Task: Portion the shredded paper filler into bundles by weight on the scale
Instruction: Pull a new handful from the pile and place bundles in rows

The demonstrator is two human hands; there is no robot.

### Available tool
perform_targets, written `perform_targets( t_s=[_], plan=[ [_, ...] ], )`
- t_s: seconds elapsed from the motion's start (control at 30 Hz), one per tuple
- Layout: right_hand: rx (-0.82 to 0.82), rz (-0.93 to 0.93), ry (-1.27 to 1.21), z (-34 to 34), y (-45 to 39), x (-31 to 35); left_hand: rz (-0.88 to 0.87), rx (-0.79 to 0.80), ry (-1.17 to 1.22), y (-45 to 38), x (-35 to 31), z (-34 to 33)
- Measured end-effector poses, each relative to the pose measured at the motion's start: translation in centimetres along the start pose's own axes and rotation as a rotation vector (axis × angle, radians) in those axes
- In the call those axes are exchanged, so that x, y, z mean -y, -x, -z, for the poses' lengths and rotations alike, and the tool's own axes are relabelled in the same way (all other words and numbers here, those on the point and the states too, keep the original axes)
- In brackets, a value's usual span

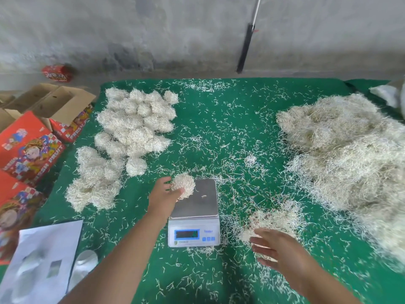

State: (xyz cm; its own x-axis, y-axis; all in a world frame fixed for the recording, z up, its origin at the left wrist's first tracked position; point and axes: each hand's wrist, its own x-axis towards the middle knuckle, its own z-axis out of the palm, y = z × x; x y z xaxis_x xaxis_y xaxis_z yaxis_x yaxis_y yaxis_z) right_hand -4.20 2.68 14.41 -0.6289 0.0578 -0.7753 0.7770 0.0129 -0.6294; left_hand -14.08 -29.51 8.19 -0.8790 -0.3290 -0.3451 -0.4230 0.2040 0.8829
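At the far left of the frame, red printed fruit boxes (28, 148) stood beside open cardboard cartons (54, 102), and a white sheet (43, 260) lay in the lower left corner. The green worktop (219, 119) carried loose paper shreds scattered all over it. In its upper left part sat a cluster of finished bundles (135, 121), rounded and packed close together, with a looser heap (94, 181) below them toward the left edge.

The left hand (163, 195) reached in from the lower left and gripped one rounded bundle (183, 185) of shredded paper, fingers curled round it, at the upper left corner of the scale's steel platter. The scale (194, 213) stood at the middle of the frame, just below centre, its display facing the person; the digits were too blurred to read. One small scrap lay on the platter.

Right of the scale, the right hand (276, 249) hovered with fingers spread and relaxed over a small loose tuft (269, 222) of filler; whether it touched the tuft could not be told. The large heap of unsorted shredded paper filler (346, 159) filled the right side.
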Motion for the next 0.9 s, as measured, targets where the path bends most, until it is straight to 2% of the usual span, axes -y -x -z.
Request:
perform_targets(
  t_s=[0.23, 0.4, 0.57, 0.7, 0.9],
  plan=[
    [-0.106, -0.104, -0.037, 1.4, -0.3, -4.0, 0.106, 0.103, -0.061, -3.3, 4.7, -4.0],
    [-0.116, -0.102, -0.042, 2.3, -0.4, -5.3, 0.074, 0.051, -0.076, -3.8, 4.9, -4.5],
    [-0.098, -0.087, -0.039, 2.8, -1.2, -5.5, 0.073, 0.029, -0.13, -2.6, 5.3, -2.1],
    [-0.057, -0.046, -0.006, 2.2, -1.7, -4.4, 0.095, -0.077, -0.148, 0.1, 6.8, 1.5],
    [0.024, -0.014, 0.045, 0.0, -1.6, -2.6, 0.15, -0.154, -0.115, 4.5, 10.2, 5.2]
  ],
)
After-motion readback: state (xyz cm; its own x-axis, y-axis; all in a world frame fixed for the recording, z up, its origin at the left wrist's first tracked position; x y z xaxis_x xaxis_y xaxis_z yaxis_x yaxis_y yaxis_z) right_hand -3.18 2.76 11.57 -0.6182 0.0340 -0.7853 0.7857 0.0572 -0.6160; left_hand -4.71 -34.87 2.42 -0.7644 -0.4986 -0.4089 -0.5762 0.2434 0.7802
